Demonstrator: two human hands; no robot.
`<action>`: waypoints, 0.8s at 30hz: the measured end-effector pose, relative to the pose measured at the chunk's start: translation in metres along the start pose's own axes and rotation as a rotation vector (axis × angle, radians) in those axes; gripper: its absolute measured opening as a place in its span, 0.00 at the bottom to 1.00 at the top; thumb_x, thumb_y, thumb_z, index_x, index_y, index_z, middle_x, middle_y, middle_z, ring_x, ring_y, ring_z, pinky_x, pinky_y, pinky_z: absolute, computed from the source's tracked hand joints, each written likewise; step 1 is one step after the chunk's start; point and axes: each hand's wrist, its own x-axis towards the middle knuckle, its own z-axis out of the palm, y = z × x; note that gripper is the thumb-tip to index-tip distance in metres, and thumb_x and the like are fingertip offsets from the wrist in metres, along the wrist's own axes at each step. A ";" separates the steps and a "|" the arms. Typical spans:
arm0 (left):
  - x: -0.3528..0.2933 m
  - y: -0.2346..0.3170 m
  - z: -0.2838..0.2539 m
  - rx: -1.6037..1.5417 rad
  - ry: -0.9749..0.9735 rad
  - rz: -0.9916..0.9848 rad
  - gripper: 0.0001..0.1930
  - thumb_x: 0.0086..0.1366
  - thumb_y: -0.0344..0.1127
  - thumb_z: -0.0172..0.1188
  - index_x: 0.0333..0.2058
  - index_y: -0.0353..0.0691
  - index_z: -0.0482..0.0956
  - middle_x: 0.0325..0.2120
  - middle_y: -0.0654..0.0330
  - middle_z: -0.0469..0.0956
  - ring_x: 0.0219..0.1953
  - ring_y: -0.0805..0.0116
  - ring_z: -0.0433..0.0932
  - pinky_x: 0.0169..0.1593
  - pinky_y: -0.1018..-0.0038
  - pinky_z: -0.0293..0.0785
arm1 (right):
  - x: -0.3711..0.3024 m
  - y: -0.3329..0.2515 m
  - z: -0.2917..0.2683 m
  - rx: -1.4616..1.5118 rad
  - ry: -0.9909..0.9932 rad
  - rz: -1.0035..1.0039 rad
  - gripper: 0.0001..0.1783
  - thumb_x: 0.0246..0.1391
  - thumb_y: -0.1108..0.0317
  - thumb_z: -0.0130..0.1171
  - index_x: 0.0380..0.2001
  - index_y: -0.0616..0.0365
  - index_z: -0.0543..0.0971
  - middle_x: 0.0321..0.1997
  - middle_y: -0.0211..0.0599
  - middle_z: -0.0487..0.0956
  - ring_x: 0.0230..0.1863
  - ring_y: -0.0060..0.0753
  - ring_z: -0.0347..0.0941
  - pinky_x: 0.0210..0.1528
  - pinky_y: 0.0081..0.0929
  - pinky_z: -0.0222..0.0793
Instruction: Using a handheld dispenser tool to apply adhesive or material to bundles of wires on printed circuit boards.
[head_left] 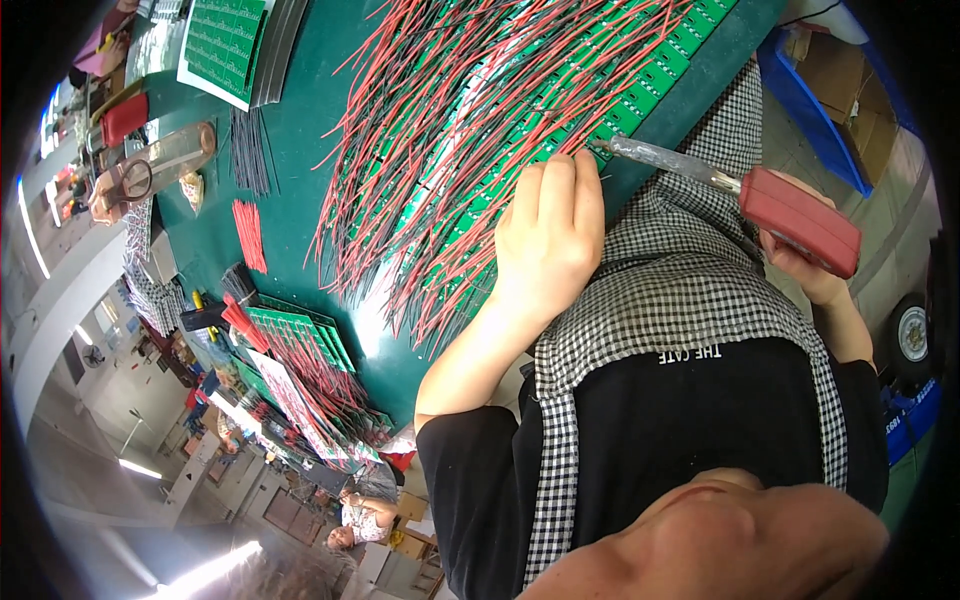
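Observation:
My right hand (795, 255) is wrapped round the red handle of a soldering gun (800, 220), partly hidden behind it. The gun's long metal barrel points left, its tip close to my left fingertips at the edge of the green circuit boards (650, 90). My left hand (550, 215) lies over the near edge of these boards with its fingers pressed together and bent down. What its fingertips pinch is too small to make out. Many red and black wires (480, 130) lie across the boards in a dense, slanting layer.
The green tabletop (300, 190) carries bundles of black wires (250, 150) and red wires (248, 235). A sheet of green boards (222, 45) stands at the far left, near a clear bottle (160, 165). More wired boards (310, 390) are stacked at the left. A blue bin (815, 110) holds cardboard at the right.

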 end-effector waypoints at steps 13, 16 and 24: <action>0.000 -0.001 0.000 -0.008 0.002 0.005 0.13 0.43 0.22 0.56 0.32 0.33 0.73 0.25 0.58 0.69 0.25 0.64 0.69 0.27 0.73 0.68 | -0.011 0.016 0.002 0.278 -0.010 0.105 0.43 0.41 0.58 0.62 0.55 0.64 0.53 0.40 0.43 0.72 0.21 0.16 0.60 0.22 0.11 0.57; -0.001 -0.001 -0.004 -0.010 -0.015 -0.022 0.12 0.44 0.22 0.56 0.31 0.34 0.74 0.25 0.59 0.69 0.25 0.64 0.69 0.27 0.73 0.68 | -0.010 0.019 0.002 0.270 -0.043 0.062 0.41 0.42 0.58 0.61 0.54 0.65 0.54 0.40 0.42 0.72 0.21 0.17 0.61 0.23 0.11 0.58; -0.001 -0.015 -0.014 -0.408 0.028 -0.176 0.07 0.44 0.22 0.60 0.25 0.35 0.75 0.24 0.59 0.74 0.27 0.66 0.74 0.32 0.77 0.70 | -0.007 0.005 0.003 0.309 0.004 -0.003 0.25 0.43 0.66 0.59 0.44 0.68 0.68 0.36 0.39 0.73 0.23 0.14 0.62 0.25 0.11 0.58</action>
